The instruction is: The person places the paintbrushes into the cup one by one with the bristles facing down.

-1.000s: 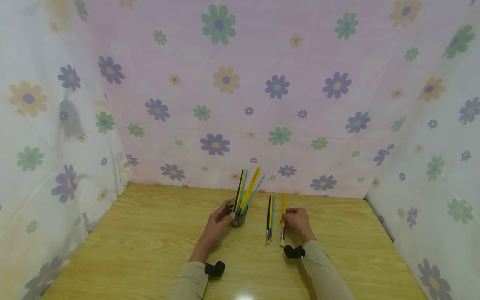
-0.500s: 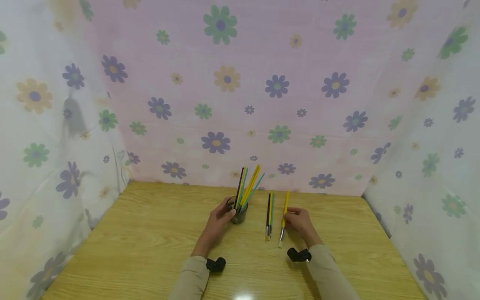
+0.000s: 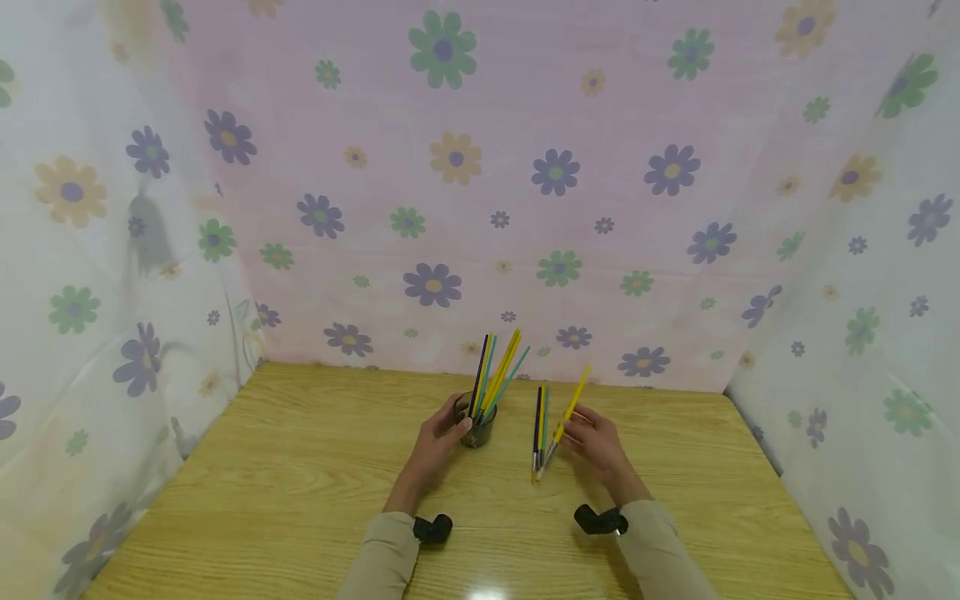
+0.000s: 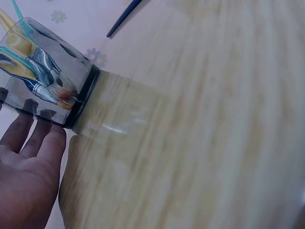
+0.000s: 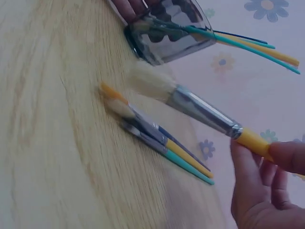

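Note:
In the head view my left hand (image 3: 437,446) holds a dark see-through cup (image 3: 478,436) upright on the table, thumb in front and fingers round the far side. Several paintbrushes (image 3: 500,375) with purple, yellow and teal handles stand in this cup, bristles down, as the left wrist view shows. My right hand (image 3: 600,446) pinches a yellow-handled paintbrush (image 5: 205,112) between thumb and fingers, raised and tilted with its pale bristles toward the cup side. Between the hands, three paintbrushes (image 3: 540,425) with dark blue, yellow and teal handles lie close together.
The wooden table (image 3: 300,483) ends at a flowered cloth (image 3: 495,167) behind, with more cloth on both sides. A black wrist camera (image 3: 432,529) sits at the left sleeve, and another wrist camera (image 3: 600,520) at the right one.
My right hand has lifted the yellow paintbrush from beside the other brushes and tilted it, bristle end swinging left. The left hand stays at the cup.

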Demonstrator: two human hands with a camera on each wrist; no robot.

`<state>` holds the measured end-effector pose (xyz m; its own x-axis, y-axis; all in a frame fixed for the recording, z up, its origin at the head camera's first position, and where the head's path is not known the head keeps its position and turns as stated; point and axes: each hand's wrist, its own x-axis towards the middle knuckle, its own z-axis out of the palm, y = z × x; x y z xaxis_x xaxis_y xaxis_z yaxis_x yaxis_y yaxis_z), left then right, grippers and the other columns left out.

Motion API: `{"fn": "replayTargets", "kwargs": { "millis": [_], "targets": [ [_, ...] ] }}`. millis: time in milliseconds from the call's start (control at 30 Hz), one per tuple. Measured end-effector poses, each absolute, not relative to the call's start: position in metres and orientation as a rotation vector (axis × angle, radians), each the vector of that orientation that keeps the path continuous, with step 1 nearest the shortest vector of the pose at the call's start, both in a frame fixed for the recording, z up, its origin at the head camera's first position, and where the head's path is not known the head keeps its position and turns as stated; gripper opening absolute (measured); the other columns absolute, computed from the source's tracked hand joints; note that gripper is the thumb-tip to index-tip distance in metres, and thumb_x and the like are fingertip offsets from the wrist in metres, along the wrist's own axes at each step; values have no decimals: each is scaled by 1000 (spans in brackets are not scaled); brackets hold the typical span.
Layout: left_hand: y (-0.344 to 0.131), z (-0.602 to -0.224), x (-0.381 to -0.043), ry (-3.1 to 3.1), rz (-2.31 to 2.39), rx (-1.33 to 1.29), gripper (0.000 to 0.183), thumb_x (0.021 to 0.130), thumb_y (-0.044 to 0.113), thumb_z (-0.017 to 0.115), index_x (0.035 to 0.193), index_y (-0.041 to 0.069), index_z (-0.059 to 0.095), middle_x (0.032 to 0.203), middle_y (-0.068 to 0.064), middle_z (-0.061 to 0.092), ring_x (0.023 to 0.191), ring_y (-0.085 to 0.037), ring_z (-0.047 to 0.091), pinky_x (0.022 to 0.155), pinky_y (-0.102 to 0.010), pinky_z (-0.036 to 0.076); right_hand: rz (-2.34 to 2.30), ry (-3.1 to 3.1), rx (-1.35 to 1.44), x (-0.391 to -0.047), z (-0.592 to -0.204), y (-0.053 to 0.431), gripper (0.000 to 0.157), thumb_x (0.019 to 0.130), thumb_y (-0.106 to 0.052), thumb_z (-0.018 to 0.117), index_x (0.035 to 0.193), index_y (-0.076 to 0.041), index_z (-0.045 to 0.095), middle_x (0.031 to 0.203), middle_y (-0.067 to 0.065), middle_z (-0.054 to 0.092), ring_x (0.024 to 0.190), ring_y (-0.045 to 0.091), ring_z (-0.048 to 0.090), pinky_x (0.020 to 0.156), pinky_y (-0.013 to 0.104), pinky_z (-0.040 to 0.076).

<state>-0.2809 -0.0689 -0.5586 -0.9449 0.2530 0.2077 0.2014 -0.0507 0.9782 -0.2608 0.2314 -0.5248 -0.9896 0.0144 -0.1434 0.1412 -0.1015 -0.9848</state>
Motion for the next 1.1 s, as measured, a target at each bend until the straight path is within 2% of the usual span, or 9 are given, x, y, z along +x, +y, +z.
{"fn": "replayTargets", "kwargs": {
  "millis": [67, 167, 267, 400, 500, 700, 767, 967, 1100],
  "targets": [
    [-69, -558, -281, 2139, 2189, 509, 59, 105, 14, 59, 159, 6, 35, 156, -22, 44, 145, -37, 42, 118, -54, 33, -2342, 1989, 144, -261, -526, 228, 58, 105, 2, 50, 157, 9, 25, 152, 37, 36, 115, 22, 66, 93, 28, 58],
    [-70, -558, -281, 2148, 2185, 519, 60, 105, 14, 58, 159, 5, 34, 155, -22, 45, 145, -38, 42, 117, -53, 36, -2457, 1922, 112, -262, -526, 221, 56, 105, 5, 47, 156, 9, 24, 146, 31, 44, 106, 11, 68, 91, 25, 58],
    [-71, -558, -282, 2155, 2181, 522, 60, 105, 14, 59, 159, 6, 34, 155, -22, 46, 144, -38, 43, 116, -50, 38, -2527, 1889, 94, -263, -525, 214, 56, 105, 6, 47, 156, 8, 24, 143, 26, 45, 98, 4, 67, 91, 25, 57],
    [-72, -558, -282, 2171, 2171, 533, 59, 105, 14, 58, 159, 9, 35, 154, -23, 46, 144, -39, 43, 116, -50, 38, -2591, 1847, 96, -265, -521, 206, 57, 105, 5, 47, 158, 5, 24, 145, 23, 42, 102, 4, 66, 96, 27, 56],
    [-72, -558, -283, 2173, 2168, 543, 58, 105, 15, 58, 159, 9, 36, 155, -23, 45, 144, -39, 43, 117, -52, 36, -2661, 1794, 88, -268, -515, 199, 56, 105, 4, 48, 157, 2, 27, 138, 17, 46, 106, 7, 64, 99, 31, 55],
    [-72, -559, -283, 2166, 2168, 544, 60, 105, 16, 58, 159, 6, 33, 156, -23, 43, 145, -39, 41, 119, -54, 33, -2824, 1678, 42, -276, -498, 183, 39, 104, 3, 51, 140, -3, 39, 120, 4, 54, 108, 12, 64, 100, 33, 55],
    [-72, -560, -283, 2172, 2157, 540, 61, 105, 16, 58, 159, 5, 32, 156, -22, 43, 145, -38, 42, 119, -53, 33, -2842, 1690, 7, -280, -493, 176, 34, 104, 3, 52, 136, -2, 41, 117, 3, 54, 107, 13, 63, 97, 32, 56],
    [-72, -561, -282, 2174, 2148, 531, 65, 105, 19, 59, 160, 4, 30, 157, -20, 43, 145, -37, 42, 119, -53, 33, -2829, 1823, -39, -292, -487, 157, 37, 102, 5, 54, 137, 3, 44, 114, 4, 56, 101, 14, 62, 91, 29, 59],
    [-71, -561, -282, 2160, 2161, 514, 63, 105, 19, 60, 160, 5, 32, 157, -17, 44, 145, -35, 42, 119, -50, 34, -2808, 1923, 3, -297, -490, 147, 35, 100, 7, 57, 134, 7, 46, 113, 10, 56, 97, 14, 64, 88, 30, 60]
  ]
}}
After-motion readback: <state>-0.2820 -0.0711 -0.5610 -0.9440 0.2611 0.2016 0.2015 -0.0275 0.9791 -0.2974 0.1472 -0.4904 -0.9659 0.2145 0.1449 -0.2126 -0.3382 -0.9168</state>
